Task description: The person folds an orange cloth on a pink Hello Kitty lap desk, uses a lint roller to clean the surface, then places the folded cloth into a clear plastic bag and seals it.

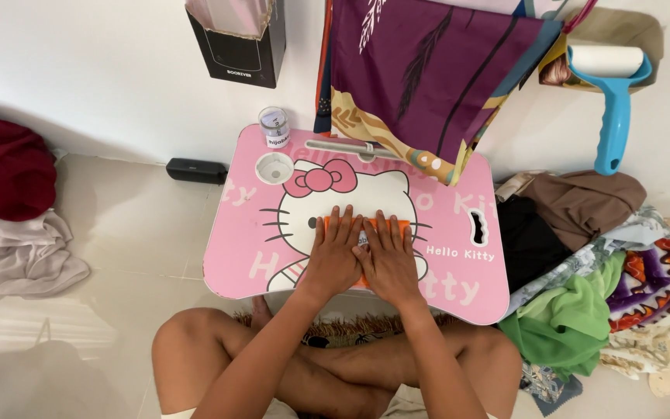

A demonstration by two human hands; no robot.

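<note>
a heap of dark red and pale grey crumpled cloth point(9, 209) is lying on the tiled floor at the far left, well apart from the work. a small black oblong box point(197, 170) is sitting on the floor just beside the low pink cartoon-cat lap desk point(234, 233), whose back edge is carrying a small clear plastic jar point(274, 126) above a round cup hollow.

the left hand point(333, 252) is lying flat and wide, fingers spread, pressing on a small folded orange cloth point(366, 226) in the middle of the desk; the right hand point(388, 256) is lying flat just beside it, touching it, also spread wide and gripping nothing. only the orange cloth's far edge and a sliver near the wrists are showing. it is looking soft, light and limp, likely to slide on the smooth desk, so taking it by a folded edge or corner seems best.

a purple patterned hanging cloth point(420, 70) is drooping over the desk's back, a blue-handled lint roller point(614, 93) is hanging on the wall, and a pile of mixed coloured clothes point(599, 287) is lying at the right.
</note>
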